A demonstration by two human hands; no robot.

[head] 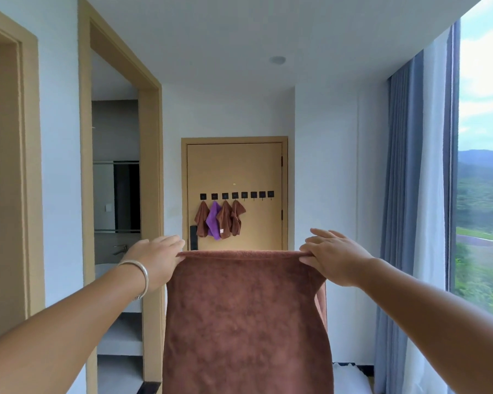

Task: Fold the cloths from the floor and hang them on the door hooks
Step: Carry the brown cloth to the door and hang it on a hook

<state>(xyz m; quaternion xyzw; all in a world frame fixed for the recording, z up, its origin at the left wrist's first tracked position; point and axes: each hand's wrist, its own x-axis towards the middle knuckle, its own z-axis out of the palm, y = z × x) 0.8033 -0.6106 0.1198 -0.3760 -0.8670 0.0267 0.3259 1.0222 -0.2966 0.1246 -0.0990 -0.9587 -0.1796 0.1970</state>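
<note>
A brown cloth (245, 317) hangs stretched in front of me, folded over at its top edge. My left hand (158, 258) pinches its upper left corner and my right hand (335, 257) pinches its upper right corner, both arms held out. Straight ahead is the tan door (256, 166) with a row of black hooks (236, 195). On the left hooks hang three brown cloths (225, 220) and one purple cloth (213, 220). The right hooks (261, 194) are bare.
An open doorway (116, 194) on the left leads to a washroom with a sink. Blue and white curtains (416, 194) and a large window (484, 152) line the right side. Something white (350, 376) lies low by the curtain. The held cloth hides the floor.
</note>
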